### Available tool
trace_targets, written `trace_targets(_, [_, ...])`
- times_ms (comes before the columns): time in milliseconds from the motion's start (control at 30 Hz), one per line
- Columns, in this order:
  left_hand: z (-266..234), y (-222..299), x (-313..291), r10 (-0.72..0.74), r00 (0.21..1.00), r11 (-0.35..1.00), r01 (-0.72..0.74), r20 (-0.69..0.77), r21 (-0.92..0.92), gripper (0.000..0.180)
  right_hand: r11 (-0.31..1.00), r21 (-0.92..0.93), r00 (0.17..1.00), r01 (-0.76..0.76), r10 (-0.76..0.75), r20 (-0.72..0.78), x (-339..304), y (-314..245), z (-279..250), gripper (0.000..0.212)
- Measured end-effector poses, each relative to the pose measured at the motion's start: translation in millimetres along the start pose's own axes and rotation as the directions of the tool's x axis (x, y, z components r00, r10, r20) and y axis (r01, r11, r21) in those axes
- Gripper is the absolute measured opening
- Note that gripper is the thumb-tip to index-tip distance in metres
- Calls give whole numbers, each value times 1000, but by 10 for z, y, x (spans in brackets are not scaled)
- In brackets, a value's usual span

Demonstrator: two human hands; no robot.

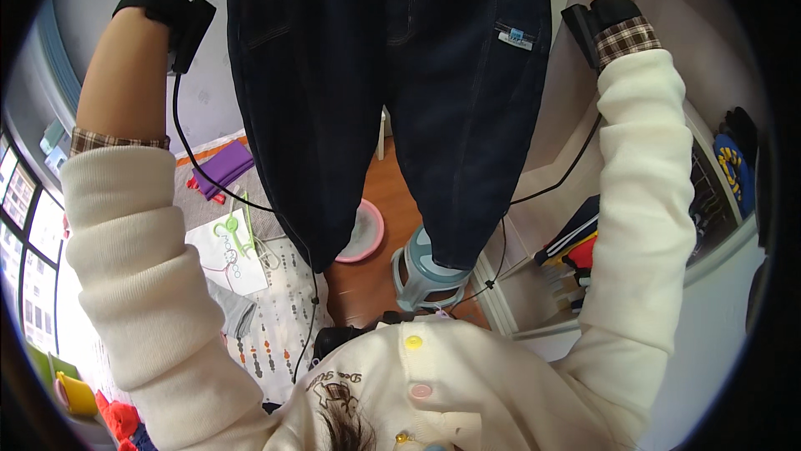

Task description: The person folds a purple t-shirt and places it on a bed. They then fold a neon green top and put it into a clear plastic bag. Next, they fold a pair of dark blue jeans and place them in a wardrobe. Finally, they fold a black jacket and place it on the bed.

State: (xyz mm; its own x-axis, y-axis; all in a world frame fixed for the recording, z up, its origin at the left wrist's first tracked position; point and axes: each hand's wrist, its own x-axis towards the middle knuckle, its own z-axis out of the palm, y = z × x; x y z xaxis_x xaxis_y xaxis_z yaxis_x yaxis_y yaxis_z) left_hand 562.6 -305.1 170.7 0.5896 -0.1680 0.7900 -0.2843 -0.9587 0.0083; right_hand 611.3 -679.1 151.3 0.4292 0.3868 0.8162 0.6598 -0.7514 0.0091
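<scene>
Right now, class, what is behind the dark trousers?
Beyond the trousers: brown floor, a pink-rimmed basin and a blue-grey stool. The trousers partly cover both; anything wholly behind them is hidden.

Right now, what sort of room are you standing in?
Most likely a bedroom: what looks like a patterned bedspread lies at the left, open shelving at the right holds what appear to be clothes, and a pink basin sits on the wood-look floor.
</scene>
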Motion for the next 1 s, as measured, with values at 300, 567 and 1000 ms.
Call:
trace_targets(300, [4,-10,-142,17,999,1000,-18,-49,-25,34,999,31,999,-29,28,31,-83,35,31,38])
trace_targets(567, [182,-96,-243,17,1000,895,-15,0,-446,32,986,95,989,135,-127,-81,-75,219,150,44])
trace_targets(1000, [606,592,-1105,35,956,618,-250,-291,-745,31,871,487,976,59,-153,155,-292,-832,724,33])
